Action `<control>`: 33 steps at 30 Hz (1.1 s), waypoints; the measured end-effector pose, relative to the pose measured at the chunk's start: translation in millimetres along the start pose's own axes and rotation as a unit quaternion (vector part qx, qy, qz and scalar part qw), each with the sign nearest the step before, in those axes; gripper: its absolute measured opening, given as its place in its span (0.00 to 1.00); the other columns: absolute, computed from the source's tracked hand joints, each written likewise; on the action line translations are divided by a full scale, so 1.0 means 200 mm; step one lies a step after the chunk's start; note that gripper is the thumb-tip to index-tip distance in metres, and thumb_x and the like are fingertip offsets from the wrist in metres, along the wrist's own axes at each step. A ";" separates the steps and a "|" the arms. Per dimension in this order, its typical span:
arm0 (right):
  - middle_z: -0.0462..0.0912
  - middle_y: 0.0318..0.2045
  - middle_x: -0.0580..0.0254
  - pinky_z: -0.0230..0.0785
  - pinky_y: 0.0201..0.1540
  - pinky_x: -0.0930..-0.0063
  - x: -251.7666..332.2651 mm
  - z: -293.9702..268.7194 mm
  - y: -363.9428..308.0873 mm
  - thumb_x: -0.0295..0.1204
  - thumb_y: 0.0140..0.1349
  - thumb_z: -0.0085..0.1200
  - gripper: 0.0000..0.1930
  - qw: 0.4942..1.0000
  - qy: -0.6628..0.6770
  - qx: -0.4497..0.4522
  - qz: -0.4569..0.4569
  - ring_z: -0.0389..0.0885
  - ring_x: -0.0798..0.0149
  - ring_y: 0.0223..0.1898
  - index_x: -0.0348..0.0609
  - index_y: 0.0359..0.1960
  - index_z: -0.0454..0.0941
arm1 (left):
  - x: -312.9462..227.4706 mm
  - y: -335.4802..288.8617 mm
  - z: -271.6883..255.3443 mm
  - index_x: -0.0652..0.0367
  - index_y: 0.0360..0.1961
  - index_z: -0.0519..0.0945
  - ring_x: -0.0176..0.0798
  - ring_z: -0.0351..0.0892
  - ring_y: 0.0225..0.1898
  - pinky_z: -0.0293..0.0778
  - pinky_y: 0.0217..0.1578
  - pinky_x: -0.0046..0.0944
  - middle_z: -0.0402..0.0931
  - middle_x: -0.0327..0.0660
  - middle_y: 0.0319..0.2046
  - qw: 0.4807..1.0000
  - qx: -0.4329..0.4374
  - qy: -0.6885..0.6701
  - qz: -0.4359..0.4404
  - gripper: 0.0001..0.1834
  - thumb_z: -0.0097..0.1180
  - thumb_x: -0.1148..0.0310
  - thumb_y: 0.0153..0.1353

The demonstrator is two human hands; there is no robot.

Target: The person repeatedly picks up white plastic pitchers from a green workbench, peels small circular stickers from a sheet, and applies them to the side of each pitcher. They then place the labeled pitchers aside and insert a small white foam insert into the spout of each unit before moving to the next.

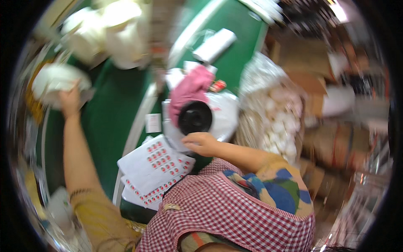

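At the left edge of the green surface, a white rounded shell-like piece is in the left grip. The left grip is clamped on the piece's near right side, with the forearm extended over the surface. Larger cream-white rounded pieces stand toward the far left corner; motion blur obscures their details. A pale raised strip runs lengthwise along the surface.

Right of the strip, near the surface's near edge, sheets of red-and-green round stickers overlap at an angle. A small white card lies just beyond them. Farther right, a pink cloth lies beside a round black dish-like part. The right grip is at the black part's near rim, fingers bent; whether the fingers are apart or together, or contact the rim, cannot be determined. A white cylindrical roll lies toward the far edge. A white plastic bag lies right of the black part. Beside the surface's right edge, a clear plastic sack contains pale pieces.
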State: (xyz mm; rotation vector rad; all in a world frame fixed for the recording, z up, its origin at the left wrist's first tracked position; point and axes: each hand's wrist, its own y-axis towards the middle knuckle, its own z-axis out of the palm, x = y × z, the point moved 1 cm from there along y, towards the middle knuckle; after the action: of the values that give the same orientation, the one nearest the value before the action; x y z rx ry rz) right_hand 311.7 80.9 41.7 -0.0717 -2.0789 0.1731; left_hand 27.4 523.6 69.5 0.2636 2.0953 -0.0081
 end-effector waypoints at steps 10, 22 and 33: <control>0.84 0.35 0.53 0.75 0.36 0.69 -0.08 -0.71 -0.55 0.28 0.57 0.59 0.07 0.917 -0.098 -0.384 -0.057 0.83 0.57 0.32 0.40 0.35 0.82 | 0.07 -0.61 -0.12 0.66 0.56 0.70 0.37 0.72 0.56 0.65 0.58 0.35 0.75 0.44 0.53 0.998 0.052 -0.036 -0.007 0.17 0.49 0.71 0.69; 0.57 0.68 0.43 0.59 0.64 0.61 -1.18 -0.96 -1.18 0.49 0.53 0.65 0.54 0.780 0.216 -0.415 0.415 0.64 0.50 0.65 0.40 0.73 0.42 | -0.41 -1.80 0.29 0.63 0.45 0.75 0.32 0.79 0.41 0.73 0.46 0.31 0.80 0.41 0.39 0.949 0.237 -0.144 -0.149 0.08 0.52 0.78 0.65; 0.79 0.49 0.54 0.74 0.51 0.65 -0.80 -0.96 -1.26 0.25 0.47 0.66 0.33 0.816 0.184 -0.507 0.209 0.79 0.61 0.49 0.39 0.57 0.66 | -0.98 -1.98 0.81 0.58 0.58 0.68 0.40 0.76 0.51 0.73 0.50 0.35 0.75 0.45 0.50 0.856 0.443 -0.219 -0.148 0.25 0.58 0.79 0.58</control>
State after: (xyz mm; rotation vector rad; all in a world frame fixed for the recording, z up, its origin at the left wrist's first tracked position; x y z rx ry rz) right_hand 562.9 -170.8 34.4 -1.1232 -1.5208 -0.6616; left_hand 186.2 81.4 113.1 0.4301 1.5227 -1.1365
